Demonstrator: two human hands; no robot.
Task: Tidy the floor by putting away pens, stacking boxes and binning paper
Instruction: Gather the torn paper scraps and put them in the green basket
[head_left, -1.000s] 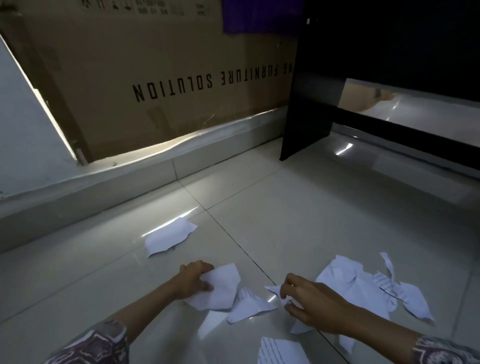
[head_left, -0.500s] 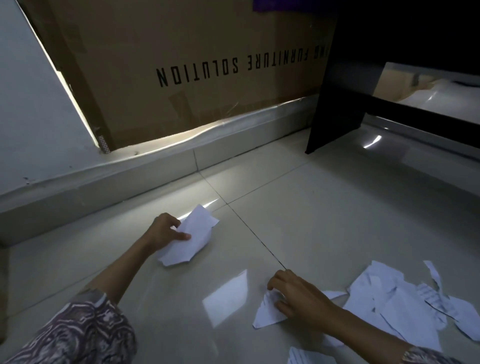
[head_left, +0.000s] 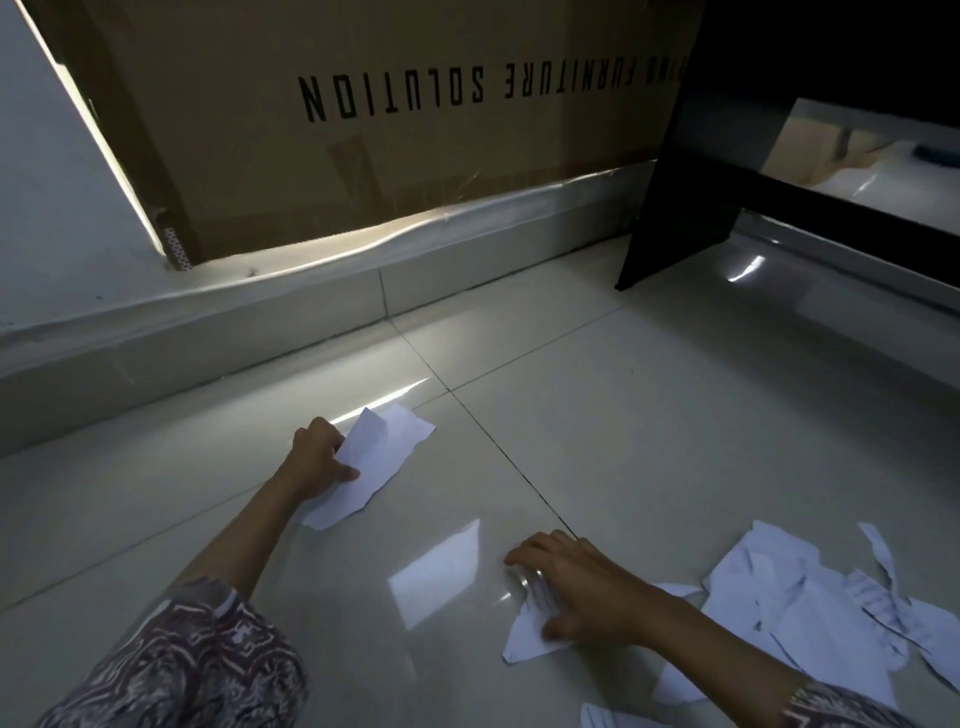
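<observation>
Torn white paper lies on the glossy tiled floor (head_left: 649, 415). My left hand (head_left: 317, 462) reaches forward and grips white paper pieces (head_left: 384, 457), thumb on top, near the raised ledge. My right hand (head_left: 587, 592) is lower right, with its fingers bent over a small paper scrap (head_left: 524, 636) and its thumb on the scrap's edge. A pile of several torn paper scraps (head_left: 810, 608) sits just right of that hand. Another lined scrap (head_left: 608, 719) shows at the bottom edge. No pens or bin are in view.
A large brown cardboard box (head_left: 415, 156) printed "FURNITURE SOLUTION" leans against the wall behind a low tiled ledge (head_left: 208, 338). A black desk panel (head_left: 680, 197) stands at upper right with a crossbar running right.
My left hand moved forward from the near scraps, carrying its paper to the far sheet by the ledge, and now holds paper there. My right hand stays on a small scrap.
</observation>
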